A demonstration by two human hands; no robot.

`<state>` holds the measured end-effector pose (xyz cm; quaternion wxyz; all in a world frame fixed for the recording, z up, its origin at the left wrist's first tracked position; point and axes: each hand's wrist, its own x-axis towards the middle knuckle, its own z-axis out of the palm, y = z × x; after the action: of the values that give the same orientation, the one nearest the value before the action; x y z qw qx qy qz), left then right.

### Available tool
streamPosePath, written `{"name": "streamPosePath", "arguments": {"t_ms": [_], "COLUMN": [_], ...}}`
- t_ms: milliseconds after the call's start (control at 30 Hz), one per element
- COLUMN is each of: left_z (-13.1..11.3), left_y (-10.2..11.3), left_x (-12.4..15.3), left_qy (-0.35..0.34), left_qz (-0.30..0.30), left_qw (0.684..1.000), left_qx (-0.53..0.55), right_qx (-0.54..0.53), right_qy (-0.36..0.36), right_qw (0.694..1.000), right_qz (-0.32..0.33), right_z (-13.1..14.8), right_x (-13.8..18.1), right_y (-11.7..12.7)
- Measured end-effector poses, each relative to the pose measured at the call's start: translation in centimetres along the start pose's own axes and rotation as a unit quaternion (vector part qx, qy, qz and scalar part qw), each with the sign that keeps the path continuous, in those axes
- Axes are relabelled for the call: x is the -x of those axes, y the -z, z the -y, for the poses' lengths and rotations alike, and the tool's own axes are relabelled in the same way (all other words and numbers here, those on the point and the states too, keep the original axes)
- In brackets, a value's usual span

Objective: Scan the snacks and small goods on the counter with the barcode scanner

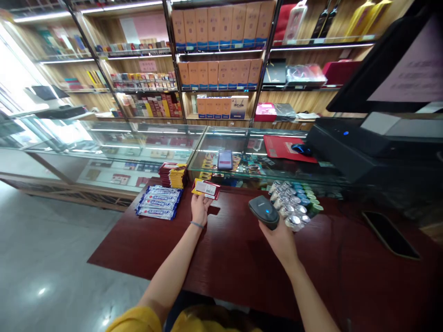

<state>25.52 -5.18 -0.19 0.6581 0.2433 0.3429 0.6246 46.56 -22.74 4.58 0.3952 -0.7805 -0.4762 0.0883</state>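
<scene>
My left hand (200, 210) is closed on the near edge of a flat red-and-yellow packet (206, 188), raised above the dark red counter with its printed label and barcode facing up. In my right hand (282, 242) is a black barcode scanner (264, 211) with a blue light on top, its head angled toward the left. Left of the packet stands a stack of similar red and yellow packets (173, 175). Blue-and-white wrapped bars (159, 202) lie in a row in front of that stack. Just beyond the scanner, several small bottles (289, 203) with silver, blue and green caps stand close together.
A dark phone (391, 234) lies on the counter (235, 258) at the right. Behind is a glass display case (242, 177) carrying a small lit screen (224, 159), a red mat (282, 148) and a mouse (301, 149). A black monitor (367, 60) overhangs the right side.
</scene>
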Motion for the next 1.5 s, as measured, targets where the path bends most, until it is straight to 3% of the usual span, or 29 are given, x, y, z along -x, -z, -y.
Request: {"name": "streamPosePath", "arguments": {"t_ms": [200,333,600,733,1000,1333,1500], "left_z": [0.6,1.0,1.3,1.3,1.2,1.3,-0.2], "left_y": [0.2,0.4,0.5,0.5,0.4,0.6,0.0], "left_x": [0.1,0.0,-0.4,-0.4,-0.3,-0.3,-0.3], "left_qy": [-0.002,0.021,0.029,0.023,0.027,-0.045,-0.133], "left_qz": [0.024,0.011,0.002,0.025,0.000,-0.029,-0.048], "left_qw": [0.998,0.997,0.995,0.994,0.995,0.998,0.989], "left_qx": [0.055,0.072,0.090,0.102,0.101,0.016,-0.049], "right_qx": [0.005,0.033,0.051,0.074,0.068,0.075,0.087], "right_qy": [-0.004,-0.020,0.045,0.053,0.033,0.013,0.017], "right_qw": [1.000,0.997,0.990,0.987,0.990,0.988,0.987], "right_qz": [0.017,0.069,0.119,0.131,0.116,0.132,0.137], "right_z": [1.9,3.6,5.2,4.8,5.3,5.5,5.7], "right_x": [0.1,0.6,0.8,0.6,0.7,0.3,-0.4], "right_y": [-1.5,-2.7,-4.9,-5.0,-4.3,-3.3,-2.8]}}
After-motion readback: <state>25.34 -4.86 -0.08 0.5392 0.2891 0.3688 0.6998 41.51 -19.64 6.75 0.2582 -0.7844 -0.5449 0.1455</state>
